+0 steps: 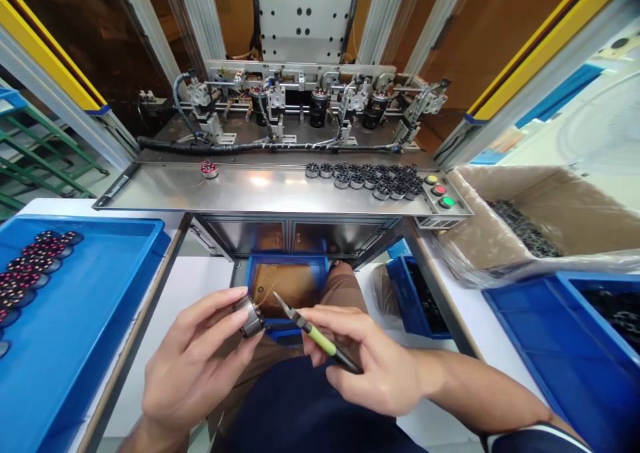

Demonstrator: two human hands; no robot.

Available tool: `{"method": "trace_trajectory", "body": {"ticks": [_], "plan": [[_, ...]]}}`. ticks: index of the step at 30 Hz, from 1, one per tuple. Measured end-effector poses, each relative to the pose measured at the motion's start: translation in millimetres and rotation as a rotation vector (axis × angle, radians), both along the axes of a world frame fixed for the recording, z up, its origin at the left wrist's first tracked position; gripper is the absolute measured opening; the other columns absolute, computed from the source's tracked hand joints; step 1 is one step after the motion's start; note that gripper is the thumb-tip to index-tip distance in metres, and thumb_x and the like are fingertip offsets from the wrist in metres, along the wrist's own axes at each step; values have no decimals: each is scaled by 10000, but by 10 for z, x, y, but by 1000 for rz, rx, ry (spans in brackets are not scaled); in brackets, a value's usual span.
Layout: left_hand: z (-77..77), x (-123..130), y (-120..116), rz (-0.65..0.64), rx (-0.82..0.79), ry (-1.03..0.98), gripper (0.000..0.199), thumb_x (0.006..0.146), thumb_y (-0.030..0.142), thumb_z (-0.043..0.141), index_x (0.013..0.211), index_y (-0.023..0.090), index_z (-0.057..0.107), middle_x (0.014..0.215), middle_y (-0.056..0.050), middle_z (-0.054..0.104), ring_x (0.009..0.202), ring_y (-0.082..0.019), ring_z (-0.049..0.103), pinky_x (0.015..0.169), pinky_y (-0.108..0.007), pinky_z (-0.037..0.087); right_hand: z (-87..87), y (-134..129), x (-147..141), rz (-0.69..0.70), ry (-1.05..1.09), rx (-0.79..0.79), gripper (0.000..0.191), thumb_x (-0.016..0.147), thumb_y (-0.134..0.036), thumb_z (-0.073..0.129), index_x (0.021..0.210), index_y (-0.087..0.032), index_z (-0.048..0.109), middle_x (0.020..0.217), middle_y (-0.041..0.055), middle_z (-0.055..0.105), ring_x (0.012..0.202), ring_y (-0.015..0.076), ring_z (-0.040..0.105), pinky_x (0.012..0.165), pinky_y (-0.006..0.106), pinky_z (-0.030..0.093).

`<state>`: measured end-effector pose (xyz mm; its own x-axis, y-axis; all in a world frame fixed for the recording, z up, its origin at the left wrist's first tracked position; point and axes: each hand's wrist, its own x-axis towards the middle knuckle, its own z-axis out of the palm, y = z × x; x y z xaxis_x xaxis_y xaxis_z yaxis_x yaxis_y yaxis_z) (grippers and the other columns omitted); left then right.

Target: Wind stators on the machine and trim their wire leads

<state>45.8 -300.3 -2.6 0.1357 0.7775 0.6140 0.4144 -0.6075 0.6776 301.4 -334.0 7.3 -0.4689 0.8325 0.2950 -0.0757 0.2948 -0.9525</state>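
My left hand [200,356] grips a small round motor stator [249,317] between thumb and fingers. The stator has a grey metal side, and thin copper-coloured wires stick out of it towards the right. In my right hand [373,360] is a pair of fine-nosed nippers [320,340] with green and black handles. Their pointed metal tip aims up and left, close to the wire ends but apart from the stator. Whether the jaws are parted is too small to make out. Both hands are over my lap, in front of the bench.
A steel ledge [260,196] carries one red-wound stator [209,170] and a cluster of dark stators [370,176], beside push buttons [439,190]. Behind stands a winding machine [300,100]. Left, a blue tray [90,306] holds rows of stators; right are a lined carton [575,240] and blue bins [530,306].
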Motion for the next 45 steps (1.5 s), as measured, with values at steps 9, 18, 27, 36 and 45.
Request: {"method": "trace_trajectory", "body": {"ticks": [9,18,27,36,45], "plan": [[122,60,16,-63,261,215,855,647,-53,813,1378,323,576,1219,-43,733,1117,-252,710,987,-387,603,103,-87,6,166,68,-148,829,724,4,566,1503,-250,441,1001,51,618,833,138,615,800,314,573],[105,40,-17,-173,157,22,849,647,-129,763,1362,283,563,1250,-47,733,1162,-219,690,1021,-415,582,55,-80,-43,172,107,-198,846,716,14,558,1510,-251,430,982,47,595,809,125,594,766,293,562],[75,58,-9,-220,156,3,887,622,-222,710,1365,241,564,1297,-47,706,1182,-225,675,1035,-433,570,64,-66,-70,177,115,-289,832,671,21,534,1460,-237,498,932,28,581,739,96,576,674,226,517],[64,64,-2,-203,164,-3,880,624,-213,720,1364,237,564,1288,-50,710,1159,-233,686,1000,-441,587,92,-30,-83,85,-43,-207,431,647,43,524,1002,-155,667,762,-20,523,679,93,461,629,211,423],[105,114,34,-79,330,219,728,688,-130,753,1324,185,592,1187,-73,716,1141,-187,678,1000,-341,580,32,-62,-2,-49,-36,-173,761,745,11,536,1444,-287,493,1010,34,591,857,137,604,809,311,547]]}}
